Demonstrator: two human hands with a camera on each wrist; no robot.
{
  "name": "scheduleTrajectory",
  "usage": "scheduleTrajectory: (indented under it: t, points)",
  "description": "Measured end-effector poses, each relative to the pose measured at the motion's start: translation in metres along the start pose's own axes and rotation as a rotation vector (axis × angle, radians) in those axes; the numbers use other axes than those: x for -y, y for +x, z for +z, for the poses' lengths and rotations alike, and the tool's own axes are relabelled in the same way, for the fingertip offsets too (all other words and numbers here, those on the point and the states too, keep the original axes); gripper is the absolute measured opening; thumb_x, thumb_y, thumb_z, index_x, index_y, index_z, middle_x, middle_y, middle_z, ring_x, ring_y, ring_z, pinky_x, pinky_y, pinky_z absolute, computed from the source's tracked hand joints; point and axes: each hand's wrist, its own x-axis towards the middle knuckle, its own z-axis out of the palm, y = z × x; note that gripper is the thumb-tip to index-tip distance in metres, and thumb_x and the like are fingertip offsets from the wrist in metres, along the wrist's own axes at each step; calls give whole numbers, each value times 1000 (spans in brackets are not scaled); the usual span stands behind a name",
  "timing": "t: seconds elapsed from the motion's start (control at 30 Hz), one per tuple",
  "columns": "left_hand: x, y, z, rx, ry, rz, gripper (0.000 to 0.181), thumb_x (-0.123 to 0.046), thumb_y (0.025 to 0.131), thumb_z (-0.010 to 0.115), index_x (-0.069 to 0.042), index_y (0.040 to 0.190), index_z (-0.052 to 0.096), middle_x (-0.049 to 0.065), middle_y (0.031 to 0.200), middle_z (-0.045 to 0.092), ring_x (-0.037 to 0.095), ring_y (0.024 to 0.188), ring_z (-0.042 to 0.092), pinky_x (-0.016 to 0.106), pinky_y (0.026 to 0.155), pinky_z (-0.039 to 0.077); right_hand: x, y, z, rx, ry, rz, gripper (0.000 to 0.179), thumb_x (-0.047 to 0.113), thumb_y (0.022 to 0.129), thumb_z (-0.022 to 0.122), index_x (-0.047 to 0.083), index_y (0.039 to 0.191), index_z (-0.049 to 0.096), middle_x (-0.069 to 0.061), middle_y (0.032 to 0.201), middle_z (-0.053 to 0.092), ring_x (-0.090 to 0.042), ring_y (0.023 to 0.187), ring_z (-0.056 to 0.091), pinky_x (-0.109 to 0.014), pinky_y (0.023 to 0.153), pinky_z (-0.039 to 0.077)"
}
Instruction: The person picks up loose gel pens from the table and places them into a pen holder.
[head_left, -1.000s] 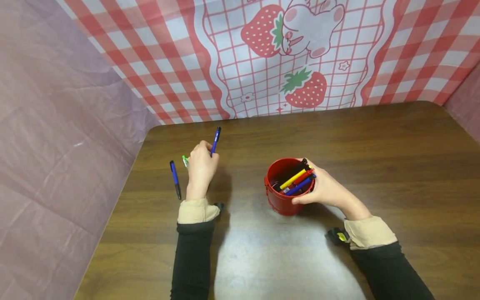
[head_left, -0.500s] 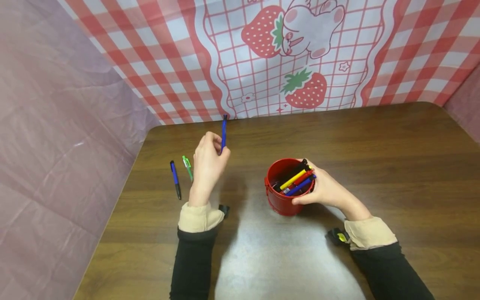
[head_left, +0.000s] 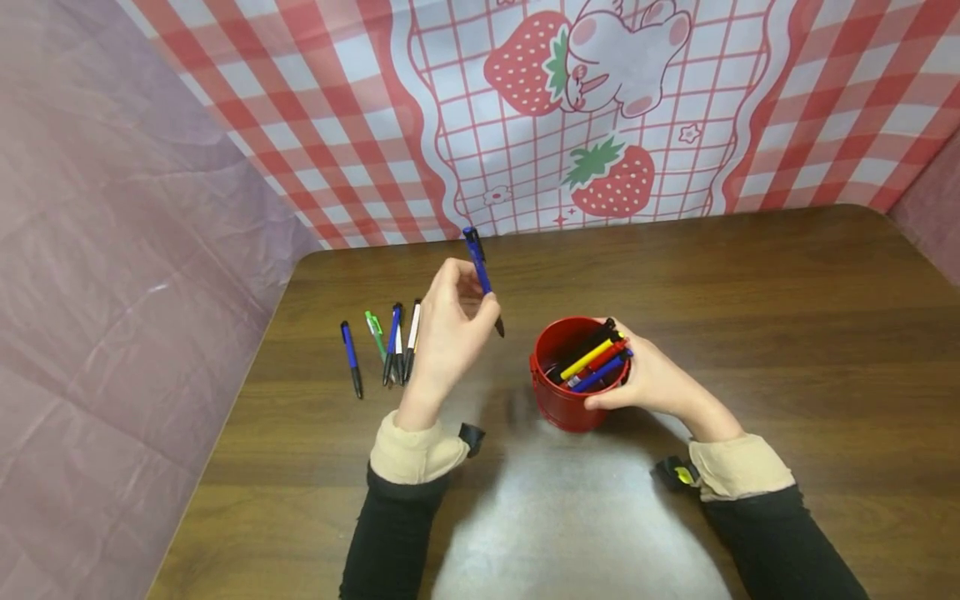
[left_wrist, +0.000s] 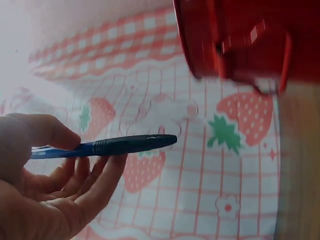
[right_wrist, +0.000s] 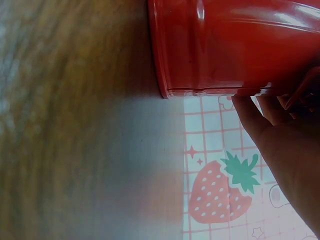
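Note:
Between thumb and fingers my left hand pinches a blue pen with a dark grip, raised over the table just left of the bucket. In the left wrist view the same blue pen lies across the fingers, dark tip toward the bucket. My right hand grips the right side of a red bucket, thumb at the near rim. Several pens, among them yellow, red, blue and black ones, lean inside it. The right wrist view has the red bucket close up with the right hand's fingers against its side.
Left of my left hand lie a blue pen, a green pen and several blue and white pens, one white pen partly behind the hand. A strawberry-print cloth hangs along the far edge of the wooden table.
My left hand has lifted the blue pen and carried it right toward the bucket, its tip now pointing down. Pens once behind the hand have come into view. The right hand and bucket stay put.

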Motion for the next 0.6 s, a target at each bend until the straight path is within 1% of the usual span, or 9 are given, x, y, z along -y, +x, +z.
scheduleTrajectory:
  t: [0.03,0.1,0.27,0.33,0.43,0.6]
  points:
    - [-2,-1,2,9,-11,15,19,-2,76,57,-2,94,51,7,89,57,15,79,58,20,69,51,0,0,0,1,1,-1,81,12,58,84,7,126,41,-7,117,54,-9,99,53,-19,84,46]
    - [-4,-3,7,47,-57,32,19,0,76,58,-1,93,49,9,89,56,16,80,59,20,71,51,0,0,0,0,3,0,82,11,58,84,8,126,41,-6,117,54,-9,100,53,-20,84,46]
    - [-7,-6,15,175,-211,32,19,4,77,58,1,93,49,13,89,57,18,80,61,21,72,52,1,0,0,-1,-2,19,81,13,58,84,10,126,41,-4,117,54,-9,99,53,-20,84,47]
    - [-8,-6,18,221,-234,41,19,5,77,58,1,93,49,13,90,57,18,80,61,22,72,52,1,0,0,-1,-7,18,80,13,58,84,9,126,41,-5,116,55,-10,99,54,-20,84,47]
    - [-9,-8,22,277,-195,78,19,4,77,57,-1,93,49,11,92,56,16,83,60,20,73,51,1,0,0,-1,-14,7,79,13,60,84,7,126,41,-6,116,55,-10,98,54,-20,84,46]
    - [-9,-9,30,351,-89,140,20,2,76,58,-3,94,50,8,91,57,14,83,59,17,74,49,0,0,-1,4,-18,-7,78,13,60,84,7,125,41,-8,115,55,-11,97,55,-20,84,46]
